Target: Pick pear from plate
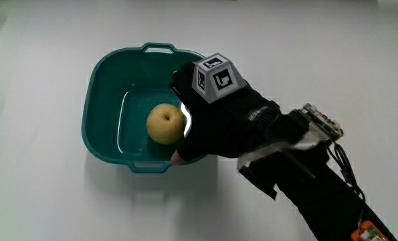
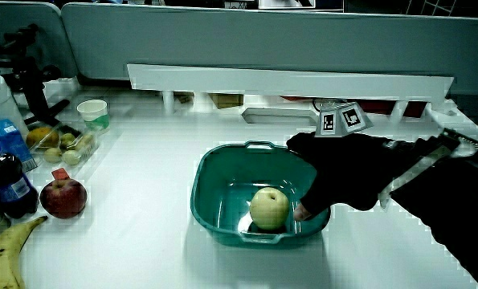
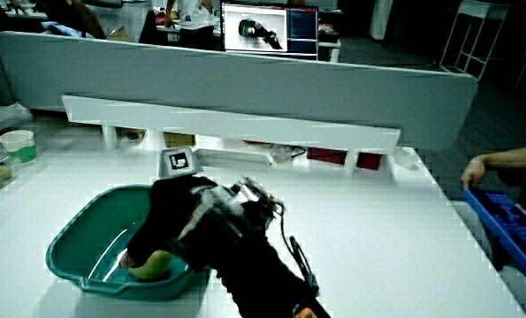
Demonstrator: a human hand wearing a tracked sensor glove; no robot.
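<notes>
A yellow pear (image 1: 164,124) rests on the floor of a teal plastic basin (image 1: 102,67) with handles on its rim. The gloved hand (image 1: 212,124) reaches over the basin's rim and down inside, right beside the pear. Its fingers hang loosely against the pear's side and do not wrap around it. The patterned cube (image 1: 215,77) sits on the back of the hand. In both side views the pear (image 2: 268,207) (image 3: 159,262) lies low in the basin (image 2: 214,164) (image 3: 77,243), with the hand (image 2: 335,172) (image 3: 170,221) next to it and partly over it.
In a side view, a red apple (image 2: 63,197), a banana (image 2: 6,253) and a dark bottle (image 2: 2,185) lie near the table's edge. A clear box of small fruit (image 2: 62,144) and a paper cup (image 2: 93,114) stand farther away. A white shelf (image 2: 287,80) runs along the partition.
</notes>
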